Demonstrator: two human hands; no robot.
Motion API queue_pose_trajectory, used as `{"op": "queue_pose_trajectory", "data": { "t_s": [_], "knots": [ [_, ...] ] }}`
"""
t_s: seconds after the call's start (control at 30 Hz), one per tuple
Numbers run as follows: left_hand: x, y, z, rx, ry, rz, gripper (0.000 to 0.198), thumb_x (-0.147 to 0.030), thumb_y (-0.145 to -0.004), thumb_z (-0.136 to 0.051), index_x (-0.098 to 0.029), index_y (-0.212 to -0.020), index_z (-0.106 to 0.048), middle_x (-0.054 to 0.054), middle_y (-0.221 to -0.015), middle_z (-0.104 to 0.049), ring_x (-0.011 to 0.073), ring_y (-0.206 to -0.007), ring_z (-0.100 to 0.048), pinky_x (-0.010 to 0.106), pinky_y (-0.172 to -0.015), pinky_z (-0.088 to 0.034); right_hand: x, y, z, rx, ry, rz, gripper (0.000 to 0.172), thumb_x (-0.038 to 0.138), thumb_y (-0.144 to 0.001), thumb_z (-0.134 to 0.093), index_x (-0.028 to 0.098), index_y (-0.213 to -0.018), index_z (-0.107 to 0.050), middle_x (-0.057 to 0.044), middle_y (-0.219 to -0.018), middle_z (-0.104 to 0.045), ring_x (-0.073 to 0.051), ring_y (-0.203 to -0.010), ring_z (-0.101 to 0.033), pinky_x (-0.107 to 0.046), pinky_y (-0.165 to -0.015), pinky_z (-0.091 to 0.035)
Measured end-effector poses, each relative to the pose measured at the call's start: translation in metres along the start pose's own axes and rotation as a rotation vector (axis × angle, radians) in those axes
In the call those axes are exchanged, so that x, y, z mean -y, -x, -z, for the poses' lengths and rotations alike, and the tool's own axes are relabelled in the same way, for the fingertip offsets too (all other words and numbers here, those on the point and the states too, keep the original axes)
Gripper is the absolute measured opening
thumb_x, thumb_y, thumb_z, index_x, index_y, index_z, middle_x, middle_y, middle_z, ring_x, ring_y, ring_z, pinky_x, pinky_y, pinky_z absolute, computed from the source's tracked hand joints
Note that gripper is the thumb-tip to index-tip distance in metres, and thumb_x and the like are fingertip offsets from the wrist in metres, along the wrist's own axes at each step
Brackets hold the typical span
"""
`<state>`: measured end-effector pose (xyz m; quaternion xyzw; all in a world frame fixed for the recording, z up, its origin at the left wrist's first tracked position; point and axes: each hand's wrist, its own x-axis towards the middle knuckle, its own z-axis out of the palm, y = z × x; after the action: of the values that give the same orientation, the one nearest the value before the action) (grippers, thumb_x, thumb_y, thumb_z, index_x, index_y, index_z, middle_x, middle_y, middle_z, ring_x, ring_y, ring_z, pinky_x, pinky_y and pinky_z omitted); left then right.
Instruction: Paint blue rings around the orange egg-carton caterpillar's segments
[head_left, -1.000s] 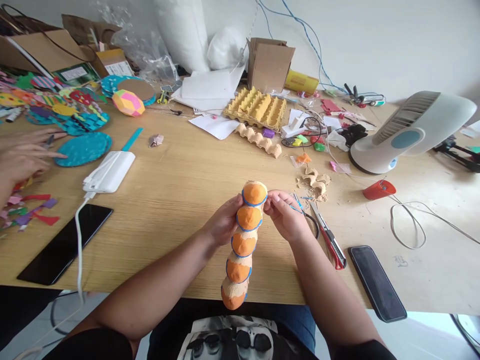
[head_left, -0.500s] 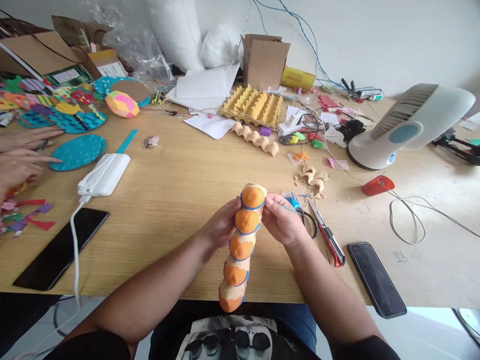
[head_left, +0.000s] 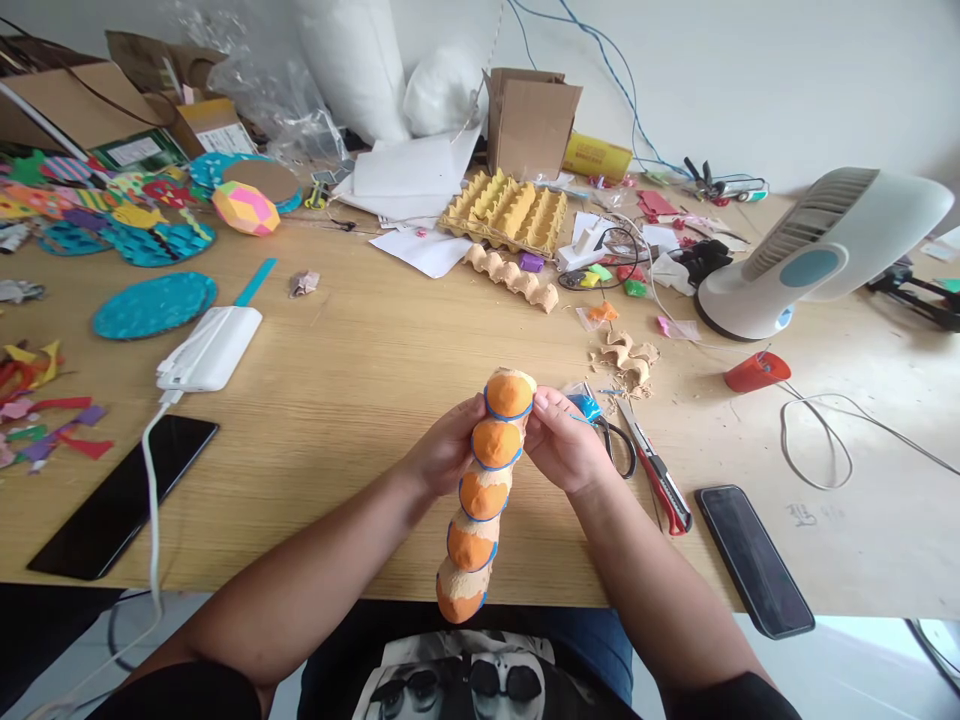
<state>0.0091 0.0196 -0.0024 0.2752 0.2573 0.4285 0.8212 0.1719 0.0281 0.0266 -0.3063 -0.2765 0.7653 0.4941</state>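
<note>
A strip cut from an egg carton point(head_left: 484, 495) points away from me, over the table's front edge. Its several bumps are covered in orange, with thin blue bands around them. My left hand point(head_left: 452, 440) is closed on the left side of the strip near its far end. On the other side, the thumb and fingers of my right hand point(head_left: 564, 440) pinch a thin blue strand point(head_left: 576, 416) at the far bump. The strand trails to the right across the fingers. Just beyond that hand lie a blue lump in a plastic bag point(head_left: 586, 405) and black-handled scissors point(head_left: 621, 446).
A red utility knife point(head_left: 664, 485) and a phone point(head_left: 754, 560) lie at right, below a white fan point(head_left: 810, 250). Farther back are a yellow egg tray point(head_left: 510, 215) and a carton strip point(head_left: 514, 277). A white power bank point(head_left: 210, 350) and black phone point(head_left: 124, 500) are at left.
Another person's hands at the far left have left the view, and the blue oval there has shifted slightly. My own hands and the egg carton strip have hardly moved.
</note>
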Motion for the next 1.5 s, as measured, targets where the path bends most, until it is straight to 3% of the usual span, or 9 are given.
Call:
{"op": "queue_pose_trajectory", "data": {
  "t_s": [0.1,0.37,0.6,0.8,0.97,1.1,1.27,1.5],
  "knots": [
    [-0.001,0.001,-0.003,-0.012,0.002,-0.005,0.039,-0.062,-0.081,-0.076,-0.026,-0.097,-0.08,0.01,-0.09,-0.077,0.0292,-0.083,-0.07,0.038,-0.07,-0.052,-0.002,0.0,0.0,-0.027,-0.003,0.013,0.039,0.043,-0.06,-0.097,0.021,-0.074,-0.068,0.004,-0.063,-0.062,-0.012,-0.058,-0.054,-0.026,-0.058,-0.048],
    [-0.001,0.0,-0.003,-0.005,-0.003,-0.013,0.04,-0.063,-0.083,-0.073,-0.026,-0.1,-0.08,0.01,-0.093,-0.077,0.0296,-0.086,-0.07,0.04,-0.076,-0.051,-0.005,-0.001,0.006,0.027,0.049,0.039,0.036,0.048,-0.073,-0.089,0.022,-0.075,-0.064,0.004,-0.062,-0.058,-0.012,-0.058,-0.053,-0.026,-0.058,-0.048],
    [-0.005,-0.001,-0.007,-0.053,0.003,-0.023,0.047,-0.067,-0.077,-0.078,-0.027,-0.102,-0.081,0.008,-0.091,-0.078,0.0276,-0.079,-0.068,0.036,-0.067,-0.048,-0.001,-0.004,0.004,0.034,0.103,0.08,0.037,0.044,-0.063,-0.096,0.023,-0.084,-0.075,0.002,-0.074,-0.07,-0.014,-0.064,-0.061,-0.029,-0.069,-0.053],
    [-0.003,-0.002,-0.008,-0.07,-0.006,-0.044,0.043,-0.064,-0.08,-0.076,-0.029,-0.104,-0.08,0.008,-0.101,-0.079,0.0309,-0.089,-0.07,0.038,-0.071,-0.051,-0.003,-0.004,0.005,0.03,0.134,0.122,0.035,0.044,-0.066,-0.095,0.023,-0.082,-0.072,0.003,-0.07,-0.067,-0.013,-0.065,-0.061,-0.029,-0.07,-0.053],
    [-0.001,-0.002,-0.004,-0.039,-0.004,-0.007,0.047,-0.067,-0.077,-0.078,-0.027,-0.102,-0.081,0.008,-0.094,-0.079,0.0281,-0.081,-0.07,0.036,-0.068,-0.05,-0.004,-0.005,0.006,0.053,0.089,0.108,0.031,0.043,-0.069,-0.094,0.022,-0.078,-0.073,0.003,-0.069,-0.065,-0.012,-0.063,-0.058,-0.027,-0.067,-0.051],
    [-0.003,-0.003,-0.005,-0.046,-0.028,-0.042,0.045,-0.069,-0.079,-0.076,-0.028,-0.096,-0.081,0.008,-0.098,-0.079,0.03,-0.092,-0.071,0.037,-0.076,-0.052,-0.002,-0.007,0.011,0.115,0.088,0.104,0.035,0.05,-0.07,-0.092,0.021,-0.082,-0.076,0.003,-0.066,-0.063,-0.011,-0.06,-0.054,-0.026,-0.064,-0.05],
    [-0.008,-0.004,-0.012,-0.02,-0.049,-0.071,0.05,-0.073,-0.074,-0.078,-0.029,-0.096,-0.083,0.008,-0.092,-0.08,0.0328,-0.095,-0.071,0.039,-0.079,-0.052,-0.003,-0.011,0.023,0.182,0.23,0.103,0.03,0.044,-0.074,-0.091,0.023,-0.09,-0.078,0.001,-0.076,-0.071,-0.015,-0.071,-0.062,-0.031,-0.077,-0.053],
    [-0.003,-0.004,-0.008,-0.091,-0.033,-0.124,0.045,-0.067,-0.075,-0.08,-0.027,-0.095,-0.081,0.007,-0.091,-0.079,0.0264,-0.083,-0.07,0.036,-0.07,-0.052,-0.009,-0.016,0.03,0.122,0.238,0.094,0.027,0.044,-0.073,-0.091,0.023,-0.085,-0.077,0.003,-0.073,-0.071,-0.013,-0.067,-0.062,-0.029,-0.071,-0.051]
  ]
}}
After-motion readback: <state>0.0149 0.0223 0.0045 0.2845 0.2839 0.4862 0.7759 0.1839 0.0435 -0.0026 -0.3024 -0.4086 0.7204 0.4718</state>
